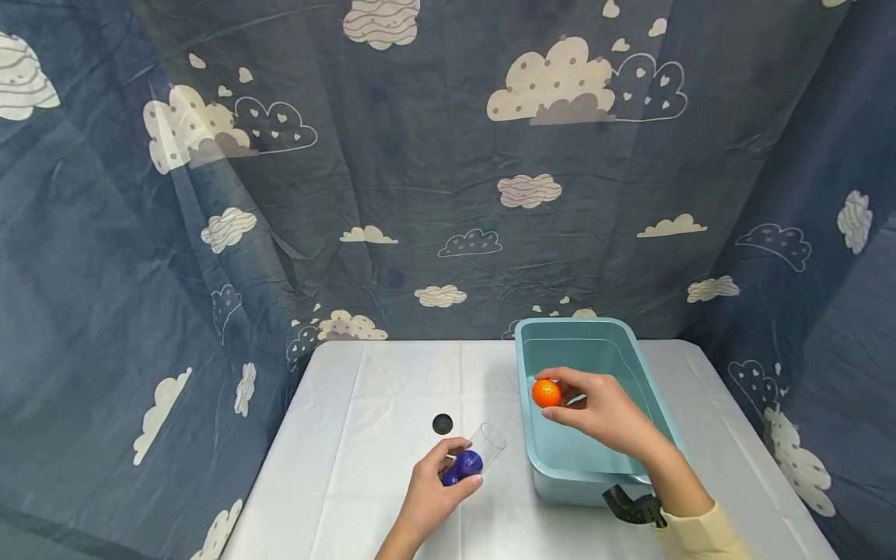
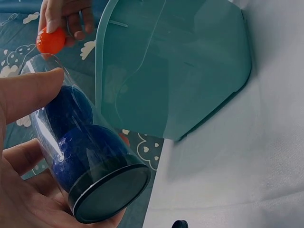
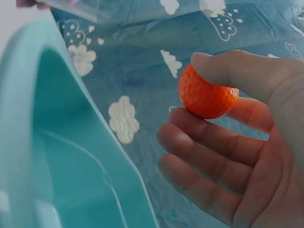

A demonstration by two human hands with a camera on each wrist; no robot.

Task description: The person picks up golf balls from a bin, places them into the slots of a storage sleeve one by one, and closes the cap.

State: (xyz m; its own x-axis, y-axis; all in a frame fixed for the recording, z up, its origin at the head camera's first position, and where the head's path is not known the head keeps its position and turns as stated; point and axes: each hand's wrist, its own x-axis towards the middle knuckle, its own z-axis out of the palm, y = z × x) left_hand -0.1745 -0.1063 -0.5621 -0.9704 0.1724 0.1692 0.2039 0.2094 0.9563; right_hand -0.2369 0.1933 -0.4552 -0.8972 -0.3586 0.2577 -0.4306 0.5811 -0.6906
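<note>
Orange ball (image 1: 546, 393) sits pinched between the thumb and fingertips of the right hand (image 1: 600, 412), held above the teal tub (image 1: 651, 404), over its left wall. Left of the tub, the left hand (image 1: 435, 490) curls round a clear tube (image 1: 476, 455) holding two blue balls (image 1: 465, 467). A black cap (image 1: 442, 424) lies on the white table (image 1: 392, 389), left of the tub.

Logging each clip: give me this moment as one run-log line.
left hand: grips clear tube holding two blue balls | right hand: pinches orange ball above teal bin | black cap: on table
</note>
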